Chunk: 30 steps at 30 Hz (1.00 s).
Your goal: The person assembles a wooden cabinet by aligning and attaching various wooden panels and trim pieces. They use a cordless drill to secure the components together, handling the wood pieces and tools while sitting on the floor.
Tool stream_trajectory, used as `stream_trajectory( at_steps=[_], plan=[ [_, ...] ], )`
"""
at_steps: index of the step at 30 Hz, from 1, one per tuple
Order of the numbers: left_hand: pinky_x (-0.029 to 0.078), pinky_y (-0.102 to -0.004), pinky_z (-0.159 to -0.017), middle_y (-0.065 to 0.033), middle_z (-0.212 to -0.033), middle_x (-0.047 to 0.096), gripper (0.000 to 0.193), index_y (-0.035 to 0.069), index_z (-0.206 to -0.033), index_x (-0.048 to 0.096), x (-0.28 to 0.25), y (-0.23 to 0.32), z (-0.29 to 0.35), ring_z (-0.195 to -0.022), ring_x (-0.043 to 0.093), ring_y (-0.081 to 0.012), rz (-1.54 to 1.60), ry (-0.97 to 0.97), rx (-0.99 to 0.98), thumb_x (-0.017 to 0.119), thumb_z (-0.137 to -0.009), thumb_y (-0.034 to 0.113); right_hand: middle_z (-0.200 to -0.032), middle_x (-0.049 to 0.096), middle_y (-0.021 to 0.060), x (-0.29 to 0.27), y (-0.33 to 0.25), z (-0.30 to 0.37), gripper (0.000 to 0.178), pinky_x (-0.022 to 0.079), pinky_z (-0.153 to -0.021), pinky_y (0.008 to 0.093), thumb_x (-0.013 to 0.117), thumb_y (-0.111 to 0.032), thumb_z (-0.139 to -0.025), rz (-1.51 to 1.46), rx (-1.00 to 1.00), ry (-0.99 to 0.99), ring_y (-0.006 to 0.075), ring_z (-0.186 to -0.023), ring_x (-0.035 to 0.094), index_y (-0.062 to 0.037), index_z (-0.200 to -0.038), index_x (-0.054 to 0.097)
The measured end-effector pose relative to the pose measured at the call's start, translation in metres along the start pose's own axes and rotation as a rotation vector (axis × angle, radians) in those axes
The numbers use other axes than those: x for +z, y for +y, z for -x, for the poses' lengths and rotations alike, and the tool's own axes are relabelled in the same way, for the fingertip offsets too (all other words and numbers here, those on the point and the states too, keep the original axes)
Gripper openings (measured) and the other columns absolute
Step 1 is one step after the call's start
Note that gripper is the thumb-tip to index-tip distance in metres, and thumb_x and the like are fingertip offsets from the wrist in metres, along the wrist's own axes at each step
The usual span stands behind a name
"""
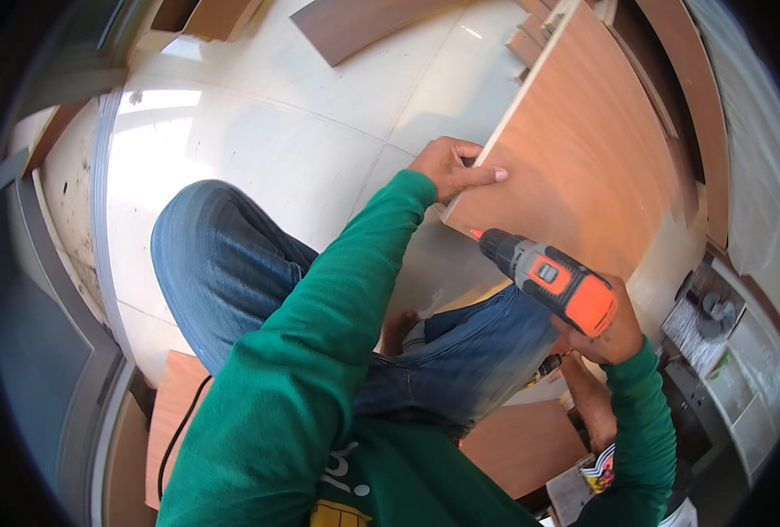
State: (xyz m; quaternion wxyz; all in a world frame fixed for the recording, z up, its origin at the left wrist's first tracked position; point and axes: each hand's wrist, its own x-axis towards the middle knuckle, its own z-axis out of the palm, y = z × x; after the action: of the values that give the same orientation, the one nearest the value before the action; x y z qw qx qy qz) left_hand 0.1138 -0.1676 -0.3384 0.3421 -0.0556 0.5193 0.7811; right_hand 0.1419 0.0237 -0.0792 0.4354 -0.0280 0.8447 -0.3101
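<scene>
My left hand grips the left edge of a large reddish-brown wooden panel, its thumb flat on the top face and its fingers curled under the edge. In my right hand is an orange, grey and black cordless drill, its grip mostly hidden beneath the body. The drill points left, and its small reddish tip is at the panel's near corner. Whether the tip touches the wood, I cannot tell. The panel slants above my bent legs in blue jeans.
Several boards are stacked at the far right, beside clear plastic sheeting. Another brown board lies on the pale tiled floor. A black cable crosses a panel at lower left. To the right is a grey shelf unit.
</scene>
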Motion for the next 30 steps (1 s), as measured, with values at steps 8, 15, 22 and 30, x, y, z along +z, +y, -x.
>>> stream_trajectory(
  at_steps=[8,15,22,30],
  plan=[
    [0.050,-0.0306,-0.074,-0.0047,-0.083,0.071,0.041,0.006,-0.104,0.076,-0.001,0.001,0.004,-0.077,0.061,-0.0127,-0.048,0.036,-0.007,0.081,-0.080,0.038,-0.087,0.069,0.0131,0.002,0.002,0.002,0.046,0.052,-0.078,0.0296,0.071,0.001,-0.070,0.071,0.024,-0.042,0.0160,-0.078,0.063,0.0034,-0.115,0.062],
    [0.048,-0.0294,-0.075,-0.0021,-0.081,0.070,0.038,0.007,-0.104,0.076,0.000,0.002,0.004,-0.077,0.058,-0.0110,-0.082,0.051,0.015,0.080,-0.081,0.037,-0.086,0.068,0.0139,0.004,0.002,0.002,0.043,0.052,-0.075,0.0302,0.072,0.002,-0.069,0.149,-0.057,-0.044,0.0170,-0.076,0.063,0.0038,-0.111,0.062],
    [0.048,-0.0285,-0.076,-0.0008,-0.082,0.069,0.037,0.006,-0.103,0.076,0.000,0.005,0.008,-0.077,0.058,-0.0105,-0.074,0.065,0.020,0.080,-0.082,0.036,-0.086,0.069,0.0155,0.011,0.001,0.006,0.042,0.053,-0.073,0.0299,0.073,0.002,-0.070,0.163,-0.055,0.000,0.0211,-0.074,0.065,0.0045,-0.110,0.061],
    [0.049,-0.0304,-0.074,-0.0037,-0.082,0.070,0.038,0.006,-0.103,0.076,0.001,-0.002,0.002,-0.076,0.059,-0.0127,-0.064,0.075,0.028,0.081,-0.079,0.035,-0.080,0.067,0.0151,0.012,-0.012,0.006,0.042,0.051,-0.069,0.0287,0.072,0.001,-0.069,0.120,0.019,-0.041,0.0193,-0.068,0.061,0.0024,-0.110,0.062]
  ],
)
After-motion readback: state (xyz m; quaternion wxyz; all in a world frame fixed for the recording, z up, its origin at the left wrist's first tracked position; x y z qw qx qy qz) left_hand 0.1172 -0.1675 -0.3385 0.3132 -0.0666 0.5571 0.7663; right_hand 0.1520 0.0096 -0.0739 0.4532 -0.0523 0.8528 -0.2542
